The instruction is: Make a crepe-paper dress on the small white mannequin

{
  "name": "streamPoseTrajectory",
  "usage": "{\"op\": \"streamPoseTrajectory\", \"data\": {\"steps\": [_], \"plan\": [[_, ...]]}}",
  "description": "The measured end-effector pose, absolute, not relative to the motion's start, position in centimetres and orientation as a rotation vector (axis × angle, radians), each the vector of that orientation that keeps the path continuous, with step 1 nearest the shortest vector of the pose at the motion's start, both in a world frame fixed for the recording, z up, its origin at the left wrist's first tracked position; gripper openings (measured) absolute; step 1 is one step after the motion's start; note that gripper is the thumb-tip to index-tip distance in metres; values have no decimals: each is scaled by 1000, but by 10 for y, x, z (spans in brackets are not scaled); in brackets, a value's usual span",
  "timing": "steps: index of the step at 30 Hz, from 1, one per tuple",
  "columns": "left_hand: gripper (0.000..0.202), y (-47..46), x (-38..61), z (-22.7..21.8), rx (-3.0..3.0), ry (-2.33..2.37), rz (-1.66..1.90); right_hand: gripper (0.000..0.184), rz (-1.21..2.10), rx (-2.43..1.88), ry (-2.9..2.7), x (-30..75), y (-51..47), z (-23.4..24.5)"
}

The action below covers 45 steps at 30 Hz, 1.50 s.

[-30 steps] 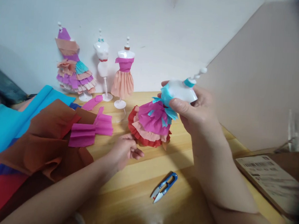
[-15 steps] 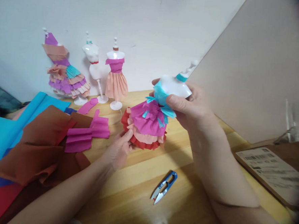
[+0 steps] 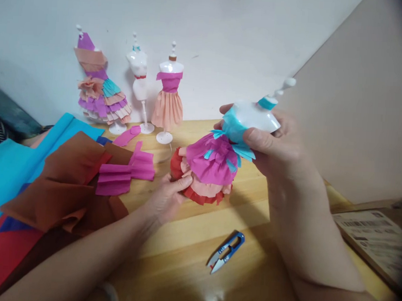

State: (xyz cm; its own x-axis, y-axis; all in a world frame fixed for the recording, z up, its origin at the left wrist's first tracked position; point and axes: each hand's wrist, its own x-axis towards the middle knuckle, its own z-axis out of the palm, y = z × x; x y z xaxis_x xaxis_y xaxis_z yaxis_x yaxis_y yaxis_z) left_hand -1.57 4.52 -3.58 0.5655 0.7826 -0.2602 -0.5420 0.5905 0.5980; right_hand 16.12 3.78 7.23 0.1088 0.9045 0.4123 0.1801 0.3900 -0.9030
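"Where's the miniature dress form (image 3: 249, 115)?"
"Tilted over the wooden table (image 3: 188, 240), its glossy white torso gripped in the right hand (image 3: 285, 146)."
"And the left hand (image 3: 167, 197)?"
"Pinching the edge of the ruffled skirt (image 3: 209, 162): tiers of crinkled magenta, peach and red crepe paper."
"What lies nearby?"
"Blue-handled thread snips (image 3: 220, 260), blades slightly apart."

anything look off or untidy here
Yes: the middle mannequin at the back wears only a blue collar and red waistband, while a ruffled dress and a plainer dress flank it. The brown paper lies rumpled. No spill shows.
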Motion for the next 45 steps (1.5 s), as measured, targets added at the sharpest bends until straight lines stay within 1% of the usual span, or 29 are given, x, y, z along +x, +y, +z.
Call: {"op": "streamPoseTrajectory", "data": {"steps": [4, 7, 11, 14, 17, 21, 25, 28, 33, 36, 40, 45], "plan": [[29, 44, -10, -38, 594, 622, 977, 49, 718, -1082, -1405, 158, 36, 71], [27, 44, -8, -40, 663, 723, 1049, 52, 712, -1086, -1442, 156, 33, 70], [29, 46, -10, -45, 714, 816, 978, 53, 711, -1094, -1443, 153, 31, 70], [34, 46, -13, -48, 757, 873, 919, 53, 723, -1099, -1432, 153, 30, 71], [42, 45, -16, -47, 677, 742, 847, 52, 723, -1094, -1421, 155, 31, 71], [47, 43, -17, -44, 624, 563, 736, 50, 723, -1068, -1389, 158, 33, 70], [54, 42, -14, -49, 685, 640, 805, 51, 743, -1078, -1349, 156, 31, 70], [52, 43, -13, -52, 693, 698, 812, 52, 760, -1104, -1348, 152, 28, 72], [44, 44, -14, -52, 709, 688, 779, 48, 753, -1067, -1348, 154, 30, 71], [45, 45, -17, -50, 722, 707, 726, 48, 739, -1048, -1356, 158, 35, 68], [49, 50, -22, -44, 716, 608, 659, 51, 734, -1016, -1378, 164, 40, 67], [44, 53, -25, -42, 686, 612, 661, 54, 721, -1020, -1388, 172, 43, 68]]}}
